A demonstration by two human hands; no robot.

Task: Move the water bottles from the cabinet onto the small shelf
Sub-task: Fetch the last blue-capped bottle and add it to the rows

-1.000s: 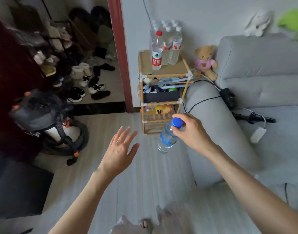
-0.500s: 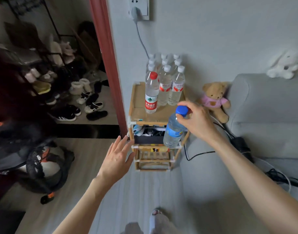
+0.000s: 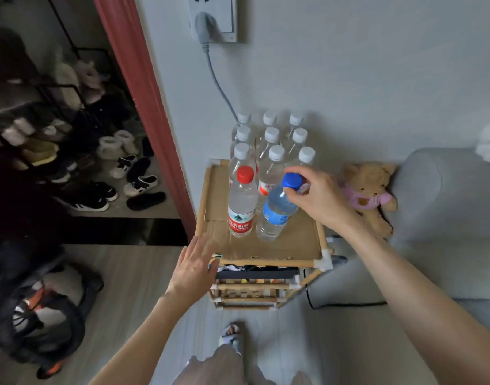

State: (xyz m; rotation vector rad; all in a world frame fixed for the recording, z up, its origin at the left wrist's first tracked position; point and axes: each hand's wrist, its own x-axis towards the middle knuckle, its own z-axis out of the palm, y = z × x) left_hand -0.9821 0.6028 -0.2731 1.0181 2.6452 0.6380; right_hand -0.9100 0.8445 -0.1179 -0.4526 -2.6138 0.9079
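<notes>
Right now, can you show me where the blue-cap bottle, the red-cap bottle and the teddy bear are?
blue-cap bottle (image 3: 277,215), head view, on its blue label.
red-cap bottle (image 3: 242,202), head view, on its clear body.
teddy bear (image 3: 367,198), head view, on its pink shirt.

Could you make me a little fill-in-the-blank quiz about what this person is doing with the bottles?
1. The right hand grips a bottle with a ___ cap.
2. Beside it on the small shelf stands a bottle with a ___ cap.
3. Behind them stand ___ white-capped bottles.
4. Against the sofa sits a teddy bear in a ___ shirt.

Answers: blue; red; nine; pink
</notes>
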